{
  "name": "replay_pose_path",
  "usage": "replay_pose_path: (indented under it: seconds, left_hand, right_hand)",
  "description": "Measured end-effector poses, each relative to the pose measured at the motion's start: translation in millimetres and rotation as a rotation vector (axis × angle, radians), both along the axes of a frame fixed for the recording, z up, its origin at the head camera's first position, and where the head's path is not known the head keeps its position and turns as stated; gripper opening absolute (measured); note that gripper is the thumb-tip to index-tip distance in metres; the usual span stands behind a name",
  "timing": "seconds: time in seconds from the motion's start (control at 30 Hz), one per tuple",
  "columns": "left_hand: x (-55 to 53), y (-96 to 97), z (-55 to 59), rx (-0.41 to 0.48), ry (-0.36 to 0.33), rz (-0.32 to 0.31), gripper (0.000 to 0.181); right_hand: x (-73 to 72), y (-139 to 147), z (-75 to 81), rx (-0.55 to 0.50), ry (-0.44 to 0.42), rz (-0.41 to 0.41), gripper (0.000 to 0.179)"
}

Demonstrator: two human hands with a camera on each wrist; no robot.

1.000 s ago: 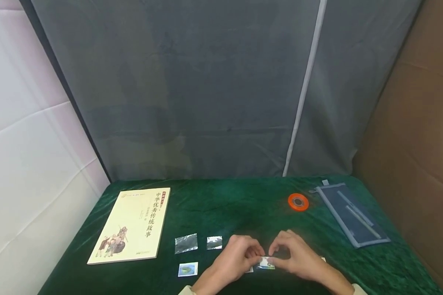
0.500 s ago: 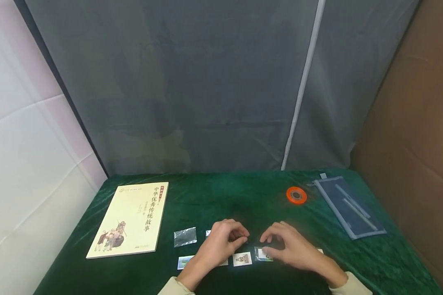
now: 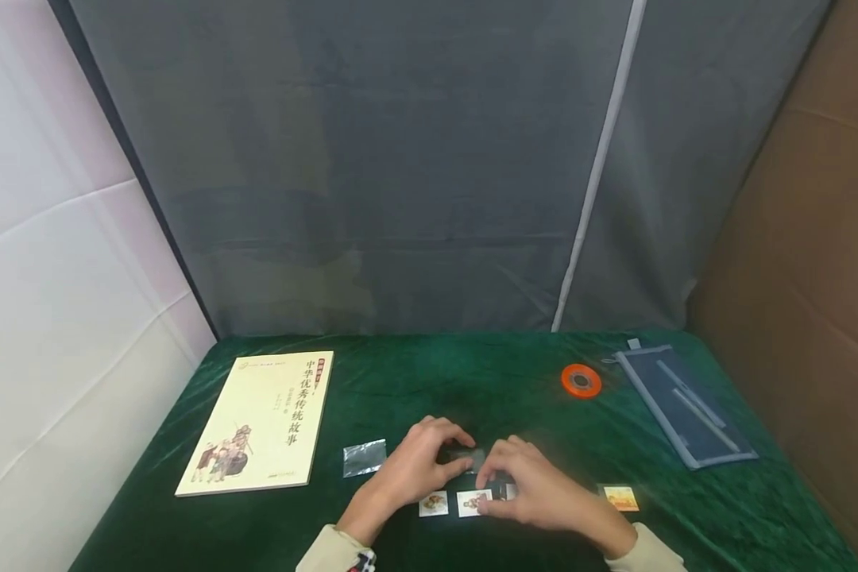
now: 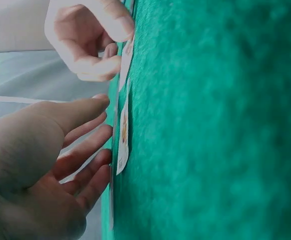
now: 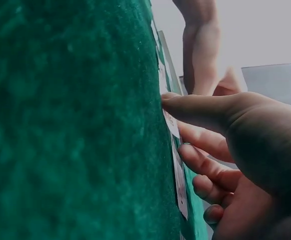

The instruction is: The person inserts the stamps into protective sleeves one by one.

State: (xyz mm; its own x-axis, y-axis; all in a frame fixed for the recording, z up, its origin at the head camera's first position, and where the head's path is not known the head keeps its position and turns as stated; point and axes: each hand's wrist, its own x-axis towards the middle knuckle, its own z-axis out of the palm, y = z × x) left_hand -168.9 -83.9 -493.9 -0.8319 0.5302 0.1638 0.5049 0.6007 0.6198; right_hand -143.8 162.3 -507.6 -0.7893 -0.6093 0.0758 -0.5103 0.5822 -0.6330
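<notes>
A white-bordered card (image 3: 469, 503) with a small brownish figure print is laid face up, its right edge pinched by the right hand (image 3: 532, 483). A second card (image 3: 433, 504), yellow-brown print, is laid flat just left. A small clear sleeve (image 3: 478, 461), partly covered, is seen beyond, near the left hand (image 3: 416, 462).

Head view: lighting is soft and moderate, the white wall (image 3: 79, 254) brightest and the grey curtain (image 3: 436, 183) dim with darker patches, while the clear plastic sleeve (image 3: 365, 458) carries glare and the side walls show wide-angle lean. Left wrist view: the bright green cloth (image 4: 215, 125) is blurred, the upper left washed pale, and the left hand (image 4: 45, 152) shaded. Right wrist view: the right hand (image 5: 250, 150) stands dark against an overexposed background, the nearest cloth out of focus.
</notes>
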Motion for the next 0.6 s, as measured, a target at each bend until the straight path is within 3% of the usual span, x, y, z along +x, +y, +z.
replay_pose_path:
  seconds: [0.23,0.37,0.6]
  left_hand:
    - [-2.6,-5.7,-2.0,-0.006,0.05,-0.047,0.029]
    - [-2.3,-7.8,-2.1,-0.001,0.045,-0.054,0.031]
    - [-1.6,-5.7,-2.3,0.027,-0.001,-0.043,0.031]
  right_hand:
    - [-0.7,2.2,1.8,-0.05,-0.068,0.034,0.015]
    - [-5.1,6.4,2.9,-0.124,-0.108,0.053,0.011]
    - [-14.1,16.8,7.1,-0.264,-0.15,-0.044,0.011]
